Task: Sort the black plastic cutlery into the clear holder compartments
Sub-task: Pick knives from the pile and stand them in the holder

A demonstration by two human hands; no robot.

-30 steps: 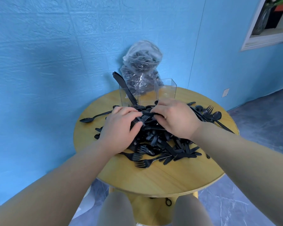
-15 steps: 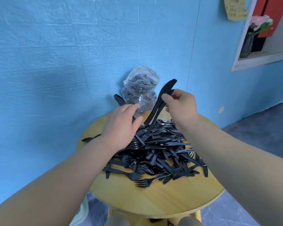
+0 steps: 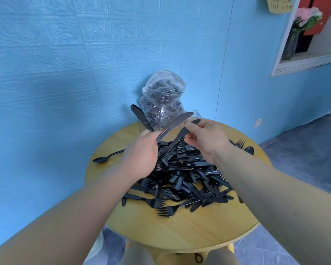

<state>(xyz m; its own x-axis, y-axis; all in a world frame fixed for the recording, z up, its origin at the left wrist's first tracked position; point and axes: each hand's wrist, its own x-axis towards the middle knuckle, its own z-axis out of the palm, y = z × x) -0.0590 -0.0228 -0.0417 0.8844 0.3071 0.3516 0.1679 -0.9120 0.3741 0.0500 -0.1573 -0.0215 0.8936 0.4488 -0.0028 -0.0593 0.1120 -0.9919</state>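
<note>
Left hand: the left hand (image 3: pixel 141 155) grips the handle of a black plastic knife (image 3: pixel 175 125), fingers curled round it, blade pointing up and away toward the holder.
Right hand: the right hand (image 3: pixel 204 138) pinches a second knife (image 3: pixel 177 138) between thumb and fingertips near its upper end; its lower end reaches down to the pile.
Holder: the clear holder (image 3: pixel 196 116) stands behind the pile at the far edge of the tabletop; several knives (image 3: pixel 139 117) already stand in its left compartment. How the other compartments are filled cannot be told.
Pile: the cutlery pile (image 3: pixel 182 175) of forks, knives and spoons lies in front of the holder, mid-tabletop.
Step in hand: likely carrying both knives to the holder's left compartment. Best to line the two up parallel, drop them handle-down beside the standing knives, and keep wrists above the thin clear walls so the light holder is not nudged.
Strays: one spoon (image 3: pixel 107 157) lies left of the pile; a fork (image 3: pixel 240 144) and another spoon (image 3: pixel 249 150) lie right of it.
Surface: round wooden tabletop (image 3: pixel 180 230), smooth, so pieces may slide.
Room: a clear bag of cutlery (image 3: pixel 161 96) sits behind the holder against a blue textured wall (image 3: pixel 65 64); a vase of flowers (image 3: pixel 294 39) stands in a wall niche far right.
</note>
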